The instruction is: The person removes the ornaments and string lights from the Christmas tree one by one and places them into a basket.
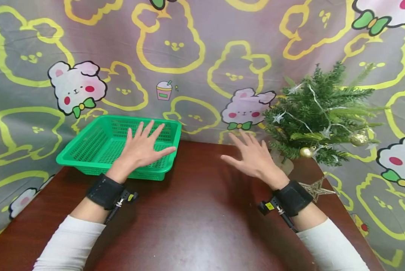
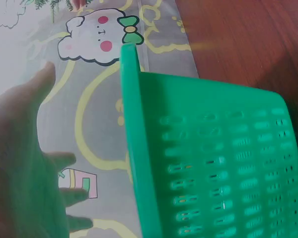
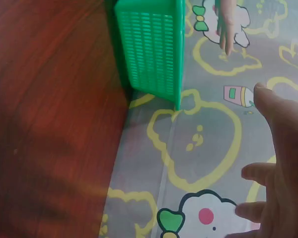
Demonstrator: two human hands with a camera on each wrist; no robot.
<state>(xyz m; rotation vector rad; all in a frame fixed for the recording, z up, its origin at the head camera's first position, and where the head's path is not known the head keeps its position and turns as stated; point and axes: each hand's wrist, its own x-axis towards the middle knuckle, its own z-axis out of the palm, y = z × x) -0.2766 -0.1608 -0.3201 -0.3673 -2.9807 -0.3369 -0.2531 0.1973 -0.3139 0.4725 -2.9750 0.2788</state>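
My left hand [image 1: 142, 147] is held out over the green plastic basket [image 1: 70, 162], fingers spread and straight, with nothing in it. In the left wrist view that hand [image 2: 20, 163] is beside the rim of the basket [image 2: 131, 124], apart from it. My right hand [image 1: 253, 156] hovers above the right part of the brown table [image 1: 195, 210], fingers spread, holding nothing. Nearest to it is a small artificial Christmas tree [image 1: 310, 109] with silver stars and gold balls. In the right wrist view the right hand [image 3: 288, 163] shows in front of the patterned cloth.
A glittery gold star ornament [image 1: 316, 189] lies by the table's right edge, partly behind my right wrist strap [image 1: 291, 197]. A grey cloth [image 1: 195, 86] with cartoon rabbits hangs behind and around the table. The basket stands at the back left.
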